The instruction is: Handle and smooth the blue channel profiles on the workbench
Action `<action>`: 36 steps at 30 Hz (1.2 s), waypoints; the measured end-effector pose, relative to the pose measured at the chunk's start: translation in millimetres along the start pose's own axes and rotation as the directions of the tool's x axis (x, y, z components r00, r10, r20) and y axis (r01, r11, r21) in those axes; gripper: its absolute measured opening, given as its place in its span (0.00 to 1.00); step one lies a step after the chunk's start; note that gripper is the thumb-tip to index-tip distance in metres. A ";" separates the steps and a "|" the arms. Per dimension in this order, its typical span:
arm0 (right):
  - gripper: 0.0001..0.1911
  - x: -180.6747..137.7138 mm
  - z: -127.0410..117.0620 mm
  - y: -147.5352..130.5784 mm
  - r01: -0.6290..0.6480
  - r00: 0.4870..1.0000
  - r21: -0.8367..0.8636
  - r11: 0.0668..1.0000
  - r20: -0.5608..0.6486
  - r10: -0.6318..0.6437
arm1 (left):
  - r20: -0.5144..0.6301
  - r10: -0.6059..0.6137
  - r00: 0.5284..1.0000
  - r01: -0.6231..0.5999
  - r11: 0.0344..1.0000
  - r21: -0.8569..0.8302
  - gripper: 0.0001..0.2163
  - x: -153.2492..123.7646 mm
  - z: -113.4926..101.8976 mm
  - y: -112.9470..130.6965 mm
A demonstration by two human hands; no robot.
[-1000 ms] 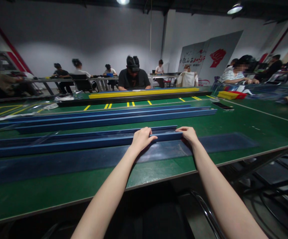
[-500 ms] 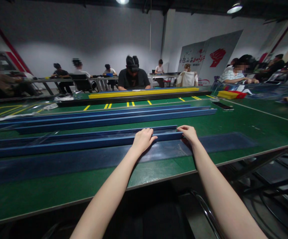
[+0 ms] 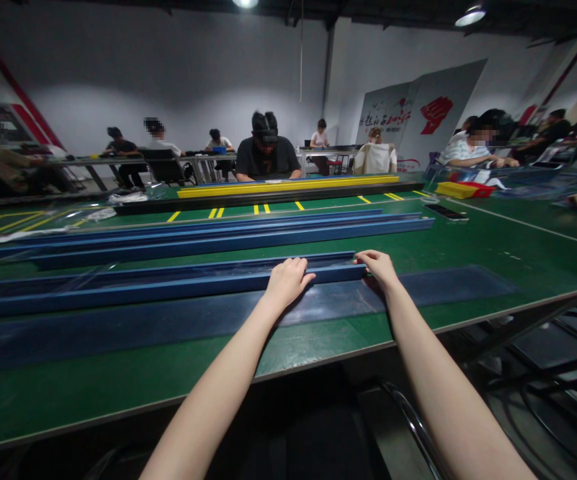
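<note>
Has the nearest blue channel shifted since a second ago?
No, no visible shift: the nearest blue channel keeps its place against the phone on the green table.

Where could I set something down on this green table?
Widest bare patch of table: right of the right hand, between the phone and the flat strip. A narrower one, crossed by both forearms, lies between strip and near edge. Crowded: centre-left, where blue channels lie close together.

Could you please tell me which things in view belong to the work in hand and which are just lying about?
Work:
Nearest blue channel, touched by the left hand and right hand
Translucent strip beside it, probably

Lying about:
Phone
Yellow bar
Black bar
Yellow tray
Farther blue channels, apparently
</note>
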State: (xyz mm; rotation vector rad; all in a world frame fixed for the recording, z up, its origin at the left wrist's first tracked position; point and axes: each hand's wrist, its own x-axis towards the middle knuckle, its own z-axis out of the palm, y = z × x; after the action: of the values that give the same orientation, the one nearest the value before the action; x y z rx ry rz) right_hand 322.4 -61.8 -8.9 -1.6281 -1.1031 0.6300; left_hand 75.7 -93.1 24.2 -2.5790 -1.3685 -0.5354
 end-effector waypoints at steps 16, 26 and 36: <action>0.13 -2.2 1.3 -4.2 0.005 1.000 0.015 1.000 0.023 -0.005 | 0.024 0.008 1.000 -0.008 1.000 0.001 0.10 -0.8 -1.9 0.3; 0.14 -0.6 1.5 -1.2 0.017 0.999 -0.016 1.000 0.031 -0.016 | 0.019 0.011 1.000 -0.012 0.999 0.035 0.10 -0.7 -2.9 0.9; 0.13 -5.1 -0.1 -12.6 0.088 0.995 -0.059 0.994 -0.051 -0.091 | 0.002 0.023 1.000 -0.023 0.998 0.064 0.11 -0.9 -0.5 0.7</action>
State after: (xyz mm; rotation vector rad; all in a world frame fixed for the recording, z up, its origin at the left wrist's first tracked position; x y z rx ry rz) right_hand 315.7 -65.7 2.3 -1.6253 -1.1568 0.4981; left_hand 75.7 -94.3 24.3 -2.5413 -1.3320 -0.4787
